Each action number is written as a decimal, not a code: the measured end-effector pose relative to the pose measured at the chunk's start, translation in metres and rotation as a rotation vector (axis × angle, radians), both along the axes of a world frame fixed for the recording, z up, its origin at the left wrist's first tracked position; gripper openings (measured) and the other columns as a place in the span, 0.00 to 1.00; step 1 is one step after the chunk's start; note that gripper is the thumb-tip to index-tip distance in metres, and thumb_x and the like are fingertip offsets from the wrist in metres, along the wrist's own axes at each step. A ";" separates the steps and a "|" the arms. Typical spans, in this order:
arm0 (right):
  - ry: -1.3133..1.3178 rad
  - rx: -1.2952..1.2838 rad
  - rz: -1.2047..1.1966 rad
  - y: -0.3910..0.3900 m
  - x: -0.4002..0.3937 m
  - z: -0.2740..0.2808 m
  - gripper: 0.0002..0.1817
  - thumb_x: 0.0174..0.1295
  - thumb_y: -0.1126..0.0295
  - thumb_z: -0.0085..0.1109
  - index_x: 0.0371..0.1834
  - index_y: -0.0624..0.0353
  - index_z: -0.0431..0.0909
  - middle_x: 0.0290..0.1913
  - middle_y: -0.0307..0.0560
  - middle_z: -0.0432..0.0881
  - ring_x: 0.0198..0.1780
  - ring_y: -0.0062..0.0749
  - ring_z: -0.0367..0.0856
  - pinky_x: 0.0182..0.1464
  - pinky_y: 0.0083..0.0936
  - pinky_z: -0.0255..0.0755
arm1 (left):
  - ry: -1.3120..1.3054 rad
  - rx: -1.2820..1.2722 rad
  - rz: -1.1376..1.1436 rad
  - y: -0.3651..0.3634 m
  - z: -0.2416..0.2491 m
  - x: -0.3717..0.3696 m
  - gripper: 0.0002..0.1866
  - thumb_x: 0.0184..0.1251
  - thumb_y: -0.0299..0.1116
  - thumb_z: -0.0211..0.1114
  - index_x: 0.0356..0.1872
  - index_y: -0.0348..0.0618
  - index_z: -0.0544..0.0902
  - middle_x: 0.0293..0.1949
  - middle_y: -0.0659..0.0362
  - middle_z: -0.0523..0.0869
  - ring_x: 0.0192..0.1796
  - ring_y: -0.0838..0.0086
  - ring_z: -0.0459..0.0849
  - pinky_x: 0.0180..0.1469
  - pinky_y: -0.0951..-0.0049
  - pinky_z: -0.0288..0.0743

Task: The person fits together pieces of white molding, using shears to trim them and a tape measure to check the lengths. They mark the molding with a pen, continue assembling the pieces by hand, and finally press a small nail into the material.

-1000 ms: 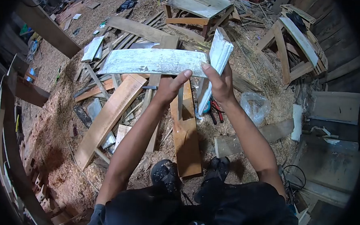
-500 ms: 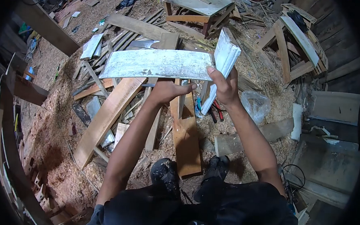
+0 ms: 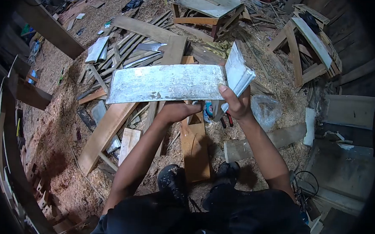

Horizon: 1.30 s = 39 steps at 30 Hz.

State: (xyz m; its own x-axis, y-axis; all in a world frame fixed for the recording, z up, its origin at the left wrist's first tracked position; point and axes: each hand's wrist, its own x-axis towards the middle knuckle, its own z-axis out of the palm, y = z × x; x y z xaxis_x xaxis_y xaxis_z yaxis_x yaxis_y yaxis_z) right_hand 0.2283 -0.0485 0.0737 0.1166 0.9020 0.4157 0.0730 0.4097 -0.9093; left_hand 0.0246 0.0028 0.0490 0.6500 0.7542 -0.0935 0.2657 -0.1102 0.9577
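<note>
A long board with worn white paint [image 3: 168, 83] lies across both hands at the centre. At its right end stands a shorter white moulded piece [image 3: 237, 73], meeting it at an angle. My right hand [image 3: 239, 102] grips the corner where the two meet, its thumb on the long board's face. Under the lower edge of the long board, my left hand [image 3: 179, 111] supports it, with most fingers hidden behind. Below them an orange-brown plank [image 3: 196, 153] rests on the ground between my shoes.
Planks and thin strips [image 3: 131, 50] are heaped ahead. A handsaw blade [image 3: 151, 47] lies on them. Red-handled pliers [image 3: 226, 120] and a clear plastic bag [image 3: 266, 110] lie near my right hand. A low wooden table [image 3: 208, 3] stands farther ahead.
The long board and the angled piece have moved lower and tilted, with the angled piece's top now leaning away. My left hand has shifted down and slightly right; my right hand keeps its grip.
</note>
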 end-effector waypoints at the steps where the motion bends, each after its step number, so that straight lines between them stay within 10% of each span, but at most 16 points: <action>1: 0.003 0.016 -0.003 0.000 -0.001 0.001 0.29 0.58 0.66 0.58 0.62 0.69 0.67 0.53 0.52 0.76 0.55 0.34 0.74 0.61 0.33 0.66 | 0.018 -0.029 -0.012 -0.001 0.004 0.001 0.28 0.57 0.39 0.70 0.59 0.41 0.79 0.59 0.53 0.81 0.62 0.64 0.77 0.68 0.67 0.64; 13: -0.006 0.090 -0.031 -0.001 -0.006 0.001 0.29 0.57 0.66 0.58 0.61 0.69 0.68 0.51 0.51 0.77 0.54 0.34 0.76 0.59 0.33 0.68 | -0.126 0.020 0.201 -0.021 0.002 0.004 0.25 0.57 0.40 0.73 0.53 0.36 0.82 0.53 0.50 0.84 0.56 0.65 0.81 0.62 0.68 0.70; 16: -0.004 0.086 -0.038 -0.002 -0.006 0.001 0.28 0.57 0.66 0.58 0.60 0.69 0.68 0.51 0.51 0.77 0.54 0.34 0.76 0.58 0.33 0.69 | 0.379 0.391 0.085 -0.038 0.056 -0.022 0.31 0.54 0.44 0.76 0.55 0.36 0.79 0.56 0.42 0.81 0.61 0.58 0.80 0.63 0.64 0.71; 18: 0.011 0.070 -0.036 -0.004 -0.004 0.003 0.28 0.57 0.65 0.58 0.60 0.69 0.68 0.51 0.51 0.78 0.53 0.34 0.76 0.58 0.33 0.69 | 1.030 0.011 -0.301 -0.040 0.143 -0.022 0.32 0.53 0.47 0.77 0.54 0.36 0.79 0.55 0.42 0.81 0.60 0.58 0.81 0.62 0.66 0.72; 21: 0.075 0.030 0.014 -0.005 -0.009 0.006 0.28 0.57 0.65 0.58 0.60 0.69 0.68 0.51 0.51 0.78 0.53 0.34 0.77 0.58 0.33 0.70 | 0.450 0.079 -0.058 -0.036 0.155 -0.044 0.37 0.46 0.51 0.80 0.56 0.40 0.79 0.53 0.48 0.84 0.56 0.60 0.83 0.57 0.60 0.75; 24: 0.153 -0.007 0.060 -0.006 -0.015 0.007 0.30 0.57 0.63 0.58 0.61 0.70 0.68 0.51 0.51 0.78 0.52 0.34 0.77 0.56 0.33 0.70 | 0.353 1.110 -0.073 -0.002 0.142 -0.025 0.41 0.47 0.56 0.78 0.59 0.42 0.77 0.62 0.48 0.77 0.65 0.56 0.75 0.64 0.52 0.68; 35: 0.007 0.127 0.132 -0.003 -0.002 -0.002 0.55 0.56 0.52 0.70 0.77 0.67 0.44 0.64 0.57 0.68 0.64 0.39 0.69 0.65 0.36 0.64 | 0.531 0.858 -0.249 0.008 0.117 -0.015 0.50 0.48 0.65 0.72 0.69 0.47 0.68 0.67 0.48 0.72 0.69 0.52 0.70 0.72 0.47 0.60; 36: 0.037 0.092 0.120 -0.006 -0.004 0.000 0.55 0.52 0.36 0.68 0.70 0.69 0.59 0.68 0.55 0.65 0.68 0.41 0.67 0.70 0.38 0.61 | 0.535 0.869 -0.250 0.008 0.116 -0.015 0.50 0.48 0.65 0.72 0.69 0.47 0.68 0.67 0.48 0.72 0.70 0.52 0.69 0.72 0.47 0.60; 39: 0.101 0.087 0.151 -0.003 -0.002 0.002 0.65 0.46 0.30 0.67 0.75 0.66 0.47 0.70 0.58 0.63 0.72 0.43 0.63 0.72 0.39 0.57 | 0.504 0.871 -0.268 0.007 0.118 -0.015 0.49 0.47 0.61 0.75 0.69 0.47 0.68 0.67 0.48 0.72 0.69 0.51 0.70 0.72 0.48 0.60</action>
